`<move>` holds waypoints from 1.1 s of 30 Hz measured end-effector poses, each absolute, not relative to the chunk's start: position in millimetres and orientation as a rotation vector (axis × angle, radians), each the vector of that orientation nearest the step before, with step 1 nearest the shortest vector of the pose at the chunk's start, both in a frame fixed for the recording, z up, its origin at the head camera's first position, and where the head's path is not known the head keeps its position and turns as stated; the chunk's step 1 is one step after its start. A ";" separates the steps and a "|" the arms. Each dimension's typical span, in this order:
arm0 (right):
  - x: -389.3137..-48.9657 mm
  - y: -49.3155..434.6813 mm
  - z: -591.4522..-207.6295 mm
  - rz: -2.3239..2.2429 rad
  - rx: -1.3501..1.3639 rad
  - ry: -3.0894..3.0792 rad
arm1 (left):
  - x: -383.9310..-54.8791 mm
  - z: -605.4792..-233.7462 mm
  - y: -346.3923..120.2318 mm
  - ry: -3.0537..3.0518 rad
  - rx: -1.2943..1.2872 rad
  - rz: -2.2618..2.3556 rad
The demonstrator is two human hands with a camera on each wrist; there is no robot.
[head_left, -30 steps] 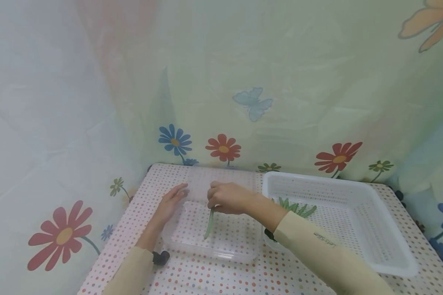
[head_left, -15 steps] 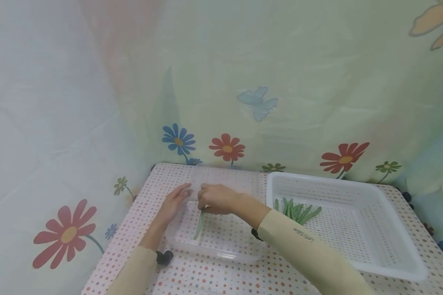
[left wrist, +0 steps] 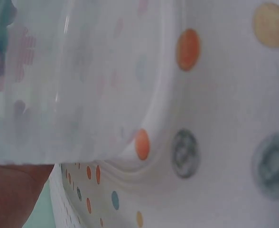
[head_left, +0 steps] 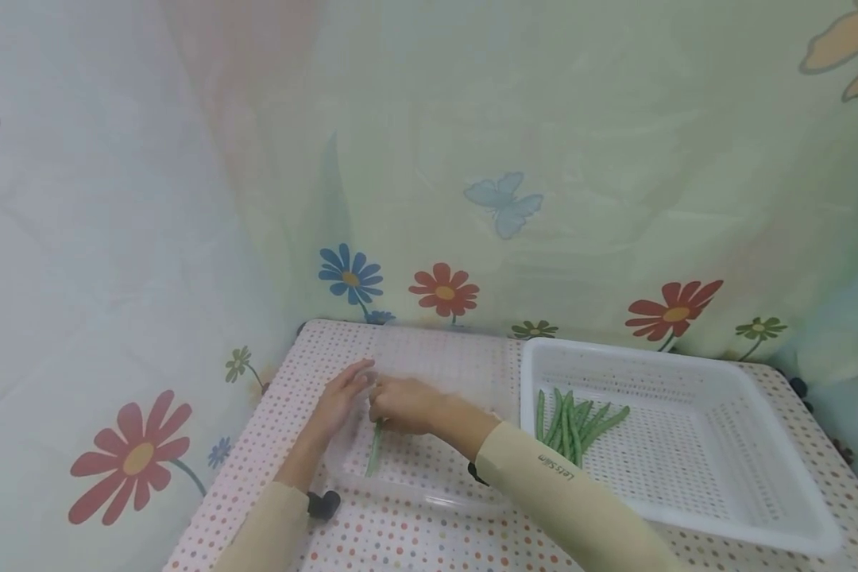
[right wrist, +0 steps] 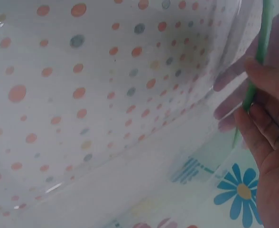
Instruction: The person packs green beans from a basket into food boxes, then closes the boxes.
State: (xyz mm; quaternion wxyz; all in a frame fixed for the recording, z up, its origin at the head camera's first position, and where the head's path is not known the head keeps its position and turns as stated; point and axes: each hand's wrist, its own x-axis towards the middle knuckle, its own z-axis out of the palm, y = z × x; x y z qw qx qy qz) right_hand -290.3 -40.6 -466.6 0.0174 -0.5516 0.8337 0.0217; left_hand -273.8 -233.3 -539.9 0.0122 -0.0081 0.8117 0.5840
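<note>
The right grip (head_left: 403, 405) pinches a green bean (head_left: 374, 451) over the clear box (head_left: 439, 501); the left grip (head_left: 338, 403), loosely spread against the box, might let a knock slide it

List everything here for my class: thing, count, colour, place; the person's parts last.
basket: 1, white, right side
box: 1, clear, left of basket
panel: 1, clear, behind the box
held bean: 1, green, in the right hand
loose beans: several, green, in the basket
table cover: 1, pale, dotted, underneath
backdrop: count unclear, pale, back and sides
printed flowers, butterflies: several, multicoloured, on the backdrop
sleeves: 2, beige, on the forearms
wrist devices: 2, black, at wrists
left hand: 1, bare, at the box's left side
right hand: 1, bare, at the box
</note>
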 end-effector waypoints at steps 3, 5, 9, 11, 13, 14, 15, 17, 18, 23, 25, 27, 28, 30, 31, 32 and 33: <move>-287.5 -43.1 -468.2 0.059 -1.697 2.591 | -272.5 -539.6 -233.4 2.535 -0.032 1.819; -286.4 -42.1 -468.0 0.063 -1.687 2.590 | -271.7 -539.5 -231.9 2.533 -0.030 1.829; -286.3 -38.6 -464.8 0.093 -1.691 2.594 | -271.8 -539.4 -230.4 2.537 -0.016 1.845; -287.2 -36.3 -461.7 0.095 -1.693 2.606 | -271.8 -539.3 -230.0 2.532 -0.023 1.849; -287.7 -33.5 -456.2 0.082 -1.695 2.618 | -272.2 -539.4 -229.9 2.534 -0.027 1.842; -287.8 -32.0 -452.7 0.075 -1.700 2.622 | -272.5 -539.3 -229.8 2.535 -0.033 1.838; -288.1 -30.5 -449.3 0.063 -1.706 2.624 | -272.6 -539.1 -229.8 2.534 -0.038 1.836; -288.1 -27.2 -441.9 0.046 -1.727 2.624 | -273.0 -538.6 -229.9 2.534 -0.038 1.827; -288.1 -25.6 -438.3 0.040 -1.738 2.623 | -273.3 -538.3 -230.0 2.539 -0.038 1.818; -288.2 -17.3 -424.0 0.002 -1.777 2.626 | -271.8 -535.7 -231.3 2.513 -0.050 1.809; -288.1 -13.8 -420.6 -0.032 -1.775 2.631 | -270.8 -534.8 -231.9 2.506 -0.060 1.805; -288.3 -10.6 -418.5 -0.077 -1.771 2.633 | -270.1 -534.6 -232.3 2.504 -0.060 1.802; -288.5 -8.9 -418.1 -0.093 -1.759 2.638 | -270.0 -534.8 -232.4 2.505 -0.054 1.802; -289.1 -5.5 -417.3 -0.115 -1.744 2.652 | -269.9 -535.4 -232.4 2.495 -0.053 1.812; -289.3 -3.6 -416.9 -0.117 -1.735 2.663 | -269.9 -535.5 -232.1 2.491 -0.047 1.815; -289.9 -1.8 -416.5 -0.113 -1.732 2.670 | -270.2 -535.8 -231.9 2.485 -0.044 1.821; -290.5 0.3 -416.0 -0.108 -1.725 2.678 | -270.3 -536.0 -231.5 2.478 -0.039 1.829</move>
